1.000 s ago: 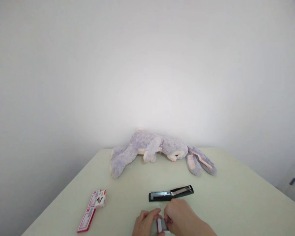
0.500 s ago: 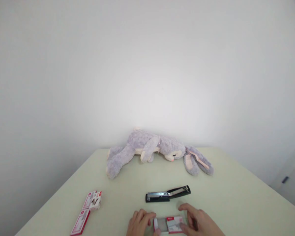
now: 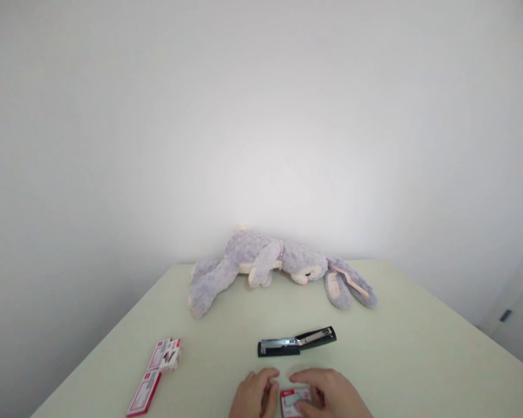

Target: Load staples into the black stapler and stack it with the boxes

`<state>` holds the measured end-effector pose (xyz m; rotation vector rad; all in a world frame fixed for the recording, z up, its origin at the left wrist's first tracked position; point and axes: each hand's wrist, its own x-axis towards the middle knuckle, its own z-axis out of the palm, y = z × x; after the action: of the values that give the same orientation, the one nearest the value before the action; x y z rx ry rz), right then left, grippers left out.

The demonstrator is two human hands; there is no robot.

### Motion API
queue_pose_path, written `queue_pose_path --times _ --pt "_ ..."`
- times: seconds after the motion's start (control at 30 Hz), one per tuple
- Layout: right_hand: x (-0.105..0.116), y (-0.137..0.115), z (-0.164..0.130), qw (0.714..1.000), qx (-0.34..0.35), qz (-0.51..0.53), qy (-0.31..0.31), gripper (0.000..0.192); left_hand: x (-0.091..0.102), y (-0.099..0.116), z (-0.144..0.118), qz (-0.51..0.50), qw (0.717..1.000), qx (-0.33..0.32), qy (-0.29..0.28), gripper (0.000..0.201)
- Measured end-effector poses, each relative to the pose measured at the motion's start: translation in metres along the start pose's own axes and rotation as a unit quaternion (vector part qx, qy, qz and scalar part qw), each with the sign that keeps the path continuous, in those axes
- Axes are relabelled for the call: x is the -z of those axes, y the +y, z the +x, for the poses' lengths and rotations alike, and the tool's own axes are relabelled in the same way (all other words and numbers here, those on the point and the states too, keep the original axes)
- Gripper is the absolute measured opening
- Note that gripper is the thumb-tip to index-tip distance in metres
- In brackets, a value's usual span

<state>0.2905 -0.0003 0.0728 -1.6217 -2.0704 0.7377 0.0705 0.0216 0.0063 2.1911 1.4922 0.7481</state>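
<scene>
A small red-and-white staple box (image 3: 290, 402) lies at the table's front edge, its inner tray no longer showing. My right hand (image 3: 331, 393) is closed on its right side, the thumb over the top and the index finger stretched out beyond the far edge. Beside the box's left end is my left hand (image 3: 253, 396), fingers curved and thumb a little apart from them. Whether its thumb touches the box, I cannot tell. Just beyond both hands lies a black stapler (image 3: 296, 342), unfolded, its metal staple channel exposed.
Several red-and-white boxes (image 3: 144, 393) lie to the left on the pale green table (image 3: 209, 360), one with a stapler picture (image 3: 171, 354). A grey plush rabbit (image 3: 261, 255) lies on its side along the back, before the white wall (image 3: 261, 116).
The staple box's tray has slid into its sleeve, so the box looks shorter. My right hand has moved left, and the two hands are closer together.
</scene>
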Motion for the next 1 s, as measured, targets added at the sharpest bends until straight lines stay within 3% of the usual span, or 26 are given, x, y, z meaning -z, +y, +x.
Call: queue_pose_path --times 0.17,0.27,0.4,0.53,1.0 --pt "-0.005 -0.013 0.011 0.999 0.042 -0.016 -0.026 0.031 0.043 0.013 0.023 -0.003 0.995 0.042 0.087 0.032" --pt "-0.005 -0.018 0.019 0.999 0.039 -0.024 0.002 0.025 0.057 0.015 0.037 0.022 0.997 0.043 0.055 0.04" --pt "0.004 -0.022 0.031 0.997 0.044 -0.02 0.068 0.022 0.054 0.012 0.035 0.014 1.0 0.017 -0.015 0.025" --pt "0.009 -0.022 0.039 0.997 0.057 -0.026 0.049 0.018 0.048 0.01 0.021 0.018 0.997 -0.002 -0.071 0.034" --pt "0.002 -0.024 0.038 0.996 0.07 -0.05 0.01 0.019 0.05 0.013 0.016 0.013 0.998 0.0 -0.062 0.035"
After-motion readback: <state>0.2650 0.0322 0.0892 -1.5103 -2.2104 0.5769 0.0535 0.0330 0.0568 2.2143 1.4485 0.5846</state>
